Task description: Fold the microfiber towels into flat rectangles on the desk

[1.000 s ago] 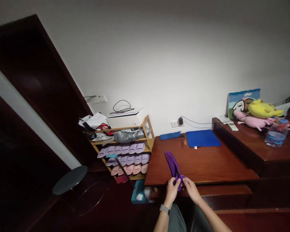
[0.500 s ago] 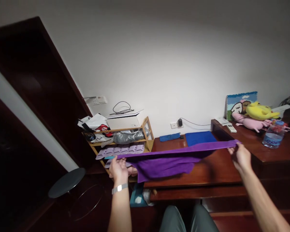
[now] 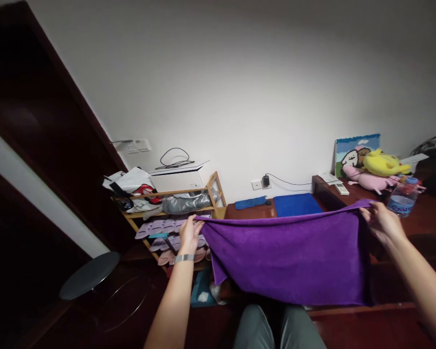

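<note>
A purple towel (image 3: 290, 257) hangs spread out flat in front of me, above the dark wooden platform (image 3: 254, 212). My left hand (image 3: 189, 234), with a watch on the wrist, pinches the towel's upper left corner. My right hand (image 3: 382, 223) pinches the upper right corner. The top edge is stretched taut between them and the cloth drops down toward my knees, hiding most of the platform behind it.
A blue mat (image 3: 297, 204) and a folded blue cloth (image 3: 250, 202) lie at the platform's back. A wooden shoe rack (image 3: 174, 218) with several slippers stands left. Plush toys (image 3: 380, 169) and a water bottle (image 3: 401, 198) sit on the raised ledge right. A round stool (image 3: 89, 274) stands lower left.
The towel went from a bunched strip on the platform to being lifted and pulled apart; now it hangs fully open between my hands, which have spread wide.
</note>
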Tool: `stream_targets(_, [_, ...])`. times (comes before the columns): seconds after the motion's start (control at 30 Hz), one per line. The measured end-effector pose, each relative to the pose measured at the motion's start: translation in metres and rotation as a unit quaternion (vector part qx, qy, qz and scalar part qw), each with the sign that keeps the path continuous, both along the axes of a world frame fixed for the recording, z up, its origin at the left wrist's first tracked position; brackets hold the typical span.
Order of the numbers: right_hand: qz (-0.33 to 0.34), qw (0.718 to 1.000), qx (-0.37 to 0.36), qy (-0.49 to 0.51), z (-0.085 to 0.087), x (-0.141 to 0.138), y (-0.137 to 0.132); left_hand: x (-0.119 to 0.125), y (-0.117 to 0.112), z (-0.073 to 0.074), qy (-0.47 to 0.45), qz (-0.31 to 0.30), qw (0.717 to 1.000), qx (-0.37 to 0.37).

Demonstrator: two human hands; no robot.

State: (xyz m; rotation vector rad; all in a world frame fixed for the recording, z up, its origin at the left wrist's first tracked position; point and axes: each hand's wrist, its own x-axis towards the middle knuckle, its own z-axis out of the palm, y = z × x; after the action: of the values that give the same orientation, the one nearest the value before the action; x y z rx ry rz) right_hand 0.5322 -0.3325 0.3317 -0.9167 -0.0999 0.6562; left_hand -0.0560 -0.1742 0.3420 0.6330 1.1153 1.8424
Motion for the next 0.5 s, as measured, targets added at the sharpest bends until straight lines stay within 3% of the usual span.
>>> stream_targets(0.1, [0.020, 1.000, -0.019, -0.003, 0.008, 0.010, 0.037, 0.023, 0.036, 0.004, -0.006, -0.022, 0.999, -0.030])
stream_targets(0.2, [0.021, 0.999, -0.017, -0.030, 0.027, 0.024, 0.067, 0.033, 0.068, 0.025, -0.016, -0.025, 0.999, -0.012])
stream_targets(0.33, [0.030, 0.997, 0.005, -0.067, 0.046, 0.046, 0.083, 0.025, 0.083, 0.049, -0.020, -0.032, 0.998, 0.048])
stream_targets(0.4, [0.032, 0.997, 0.007, -0.075, 0.039, 0.054, 0.079, 0.017, 0.077, 0.044, -0.016, -0.028, 0.997, 0.070])
stream_targets(0.5, [0.027, 0.997, -0.009, -0.071, -0.001, 0.059, 0.065, 0.006, 0.053, 0.007, 0.002, -0.016, 0.997, 0.070])
